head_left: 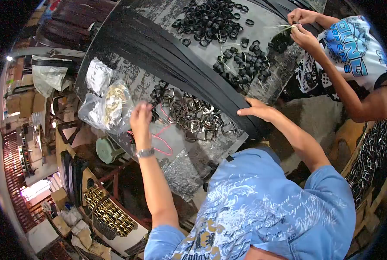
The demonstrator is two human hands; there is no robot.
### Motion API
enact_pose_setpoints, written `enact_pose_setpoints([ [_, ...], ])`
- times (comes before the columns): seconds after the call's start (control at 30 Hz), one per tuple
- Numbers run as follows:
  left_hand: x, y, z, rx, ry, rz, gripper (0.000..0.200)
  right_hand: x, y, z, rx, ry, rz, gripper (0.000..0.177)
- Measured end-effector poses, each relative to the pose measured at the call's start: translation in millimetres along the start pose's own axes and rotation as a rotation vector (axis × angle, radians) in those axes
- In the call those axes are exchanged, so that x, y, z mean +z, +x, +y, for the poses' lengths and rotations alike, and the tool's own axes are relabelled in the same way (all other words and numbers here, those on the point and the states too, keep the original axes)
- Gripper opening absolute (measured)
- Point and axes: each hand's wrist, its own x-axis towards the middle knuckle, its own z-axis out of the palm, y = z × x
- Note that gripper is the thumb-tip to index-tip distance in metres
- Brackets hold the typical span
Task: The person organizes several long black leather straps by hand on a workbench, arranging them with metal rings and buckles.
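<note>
Straps [221, 92] under right hand [261, 111], left hand [141, 118] curled

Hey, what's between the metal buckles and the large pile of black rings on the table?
In the head view, a band of long black straps runs diagonally between the metal buckles and the black rings.

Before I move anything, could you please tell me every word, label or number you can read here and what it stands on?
"NG", ending a larger word whose start is unclear: co-worker's white shirt.
"DOPERS", as it appears to read: same shirt.
Too small or blurred to read: the script and dark lettering on the wearer's blue shirt.
</note>
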Motion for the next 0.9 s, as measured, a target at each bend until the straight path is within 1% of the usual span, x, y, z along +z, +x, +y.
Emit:
enact_pose_setpoints([
  [0.03, -11, -17, -25, -0.028, 0.004, -0.012, 0.041, 0, -4, 1, 0.018, 0.000, -0.008, 0.073],
  [0.1, -19, -62, -56, -0.034, 0.036, -0.015, 0.038, -2, -7, 13, -0.025, -0.078, 0.086, 0.068],
  [0.17, -29, -95, -93, -0.096, 0.060, -0.001, 0.037, -4, -12, 22, -0.044, -0.180, 0.198, 0.066],
  [0.2, -33, -111, -110, -0.115, 0.107, 0.016, 0.036, -11, -8, 39, -0.076, -0.222, 0.210, 0.060],
  [0.23, -35, -127, -125, -0.133, 0.153, 0.033, 0.036, -11, -13, 38, -0.069, -0.249, 0.230, 0.063],
  [0.3, -38, -157, -151, 0.109, 0.632, 0.028, 0.038, -9, -32, 26, -0.054, -0.305, 0.269, 0.069],
  [0.33, -35, -170, -158, 0.235, 0.869, 0.024, 0.039, -7, -38, 24, -0.097, -0.411, 0.311, 0.063],
  [0.4, -15, -194, -152, 0.246, 0.941, 0.001, 0.042, -3, -48, 21, -0.182, -0.622, 0.391, 0.052],
  [0.43, -5, -203, -151, 0.253, 0.976, -0.011, 0.044, 0, -52, 20, -0.245, -0.658, 0.437, 0.054],
  [0.47, 2, -209, -156, 0.196, 0.839, -0.017, 0.046, 3, -55, 19, -0.309, -0.695, 0.482, 0.056],
  [0.5, 7, -213, -160, 0.211, 0.869, -0.026, 0.046, 7, -57, 17, -0.373, -0.730, 0.525, 0.059],
  [0.53, 13, -215, -161, 0.225, 0.899, -0.035, 0.047, 12, -58, 13, -0.369, -0.698, 0.541, 0.054],
  [0.6, 19, -213, -162, 0.268, 0.995, -0.060, 0.048, 13, -54, 12, -0.332, -0.715, 0.497, 0.051],
  [0.63, 22, -211, -161, 0.248, 1.010, -0.056, 0.047, 12, -52, 12, -0.313, -0.723, 0.473, 0.050],
  [0.67, 24, -210, -158, 0.225, 1.025, -0.053, 0.047, 10, -48, 15, -0.383, -0.765, 0.510, 0.038],
  [0.77, 26, -204, -152, 0.204, 1.069, -0.061, 0.045, -7, -42, 11, -0.294, -0.576, 0.578, 0.036],
  [0.8, 25, -201, -149, 0.204, 1.082, -0.070, 0.044, -15, -43, 6, -0.260, -0.559, 0.577, 0.033],
  [0.83, 25, -199, -147, 0.198, 1.046, -0.068, 0.044, -22, -45, 1, -0.182, -0.547, 0.567, 0.036],
  [0.9, 31, -195, -135, 0.191, 0.968, -0.065, 0.042, -38, -39, 16, -0.158, -0.486, 0.555, 0.039],
])
